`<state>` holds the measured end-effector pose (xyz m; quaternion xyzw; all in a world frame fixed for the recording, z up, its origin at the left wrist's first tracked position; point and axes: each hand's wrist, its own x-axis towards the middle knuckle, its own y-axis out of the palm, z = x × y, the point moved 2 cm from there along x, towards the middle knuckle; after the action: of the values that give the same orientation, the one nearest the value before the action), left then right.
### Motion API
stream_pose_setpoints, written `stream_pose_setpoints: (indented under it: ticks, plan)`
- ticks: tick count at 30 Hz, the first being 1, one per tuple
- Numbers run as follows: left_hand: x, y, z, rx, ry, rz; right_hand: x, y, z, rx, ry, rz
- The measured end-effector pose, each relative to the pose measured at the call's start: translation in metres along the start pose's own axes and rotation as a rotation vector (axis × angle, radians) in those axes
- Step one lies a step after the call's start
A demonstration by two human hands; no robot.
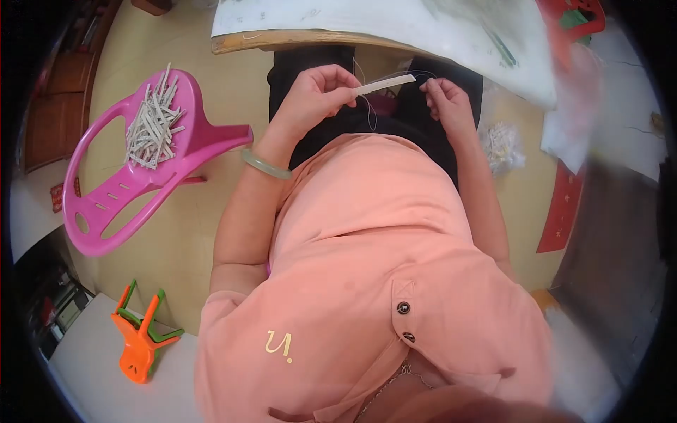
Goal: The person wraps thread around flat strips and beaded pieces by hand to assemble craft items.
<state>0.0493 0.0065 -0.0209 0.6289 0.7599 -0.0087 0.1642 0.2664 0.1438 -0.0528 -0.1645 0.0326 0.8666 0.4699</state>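
We sit on a tan floor (190,247), our dark-trousered legs reaching under a table with a white top (395,20) and a worn wooden edge (296,40). To our left stands a pink plastic chair (187,141) with slots and large openings, bearing a loose heap of narrow, off-white strips (151,123). Nearer our body on that side are a small orange plastic chair (137,349) and a green one (161,328), tangled together. To our right, a clear plastic bag (502,148) of pale pieces lies on the floor, and a red paper banner (562,209) lies farther out.

Our left hand (321,92), with a pale green bangle (266,164) on its wrist, pinches one end of a slim, cream-coloured strip (386,85) between thumb and fingers, closed on it. Our right hand (448,102) is apart from the strip, its thumb and forefinger nearly together on a fine, light thread (371,113).

The strip is over our lap, just off the table edge, straight and flat, slanting slightly upward to the right. The thread loops above it and dangles below our left fingertips.
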Motion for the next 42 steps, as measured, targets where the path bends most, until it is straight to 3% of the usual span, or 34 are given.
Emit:
stream_pose_setpoints:
  ticks: [6, 8, 11, 12, 14, 17, 24, 30, 36, 38, 42]
  plan:
    - [-0.003, 0.007, -0.007, 0.020, 0.046, 0.002, 0.001, 0.000, 0.002, -0.073, -0.044, -0.069]
    - [-0.004, 0.013, -0.009, 0.057, 0.072, -0.008, -0.006, 0.007, 0.015, -0.149, -0.291, -0.197]
    - [-0.005, 0.022, -0.010, 0.143, 0.145, -0.102, -0.023, 0.017, 0.044, -0.276, -0.447, -0.234]
    - [-0.006, 0.026, -0.011, 0.149, 0.172, -0.135, -0.029, 0.023, 0.055, -0.276, -0.446, -0.236]
    - [-0.008, 0.036, -0.013, 0.156, 0.201, -0.162, -0.042, 0.040, 0.078, -0.407, -0.650, -0.099]
    - [-0.011, 0.050, -0.011, 0.048, 0.222, -0.147, -0.052, 0.058, 0.091, -0.613, -0.822, -0.122]
    - [-0.009, 0.050, -0.010, -0.049, 0.175, -0.196, -0.053, 0.055, 0.083, -0.658, -0.749, -0.071]
    - [-0.005, 0.048, -0.002, -0.053, 0.171, -0.235, -0.061, 0.054, 0.093, -0.738, -0.830, -0.112]
    - [-0.004, 0.045, -0.001, -0.113, 0.174, -0.295, -0.063, 0.056, 0.088, -0.372, -0.659, 0.063]
    - [-0.005, 0.047, -0.003, -0.114, 0.186, -0.283, -0.055, 0.056, 0.078, -0.075, -0.542, 0.060]
    - [-0.005, 0.050, -0.004, -0.102, 0.210, -0.263, -0.046, 0.052, 0.066, -0.070, -0.365, 0.012]
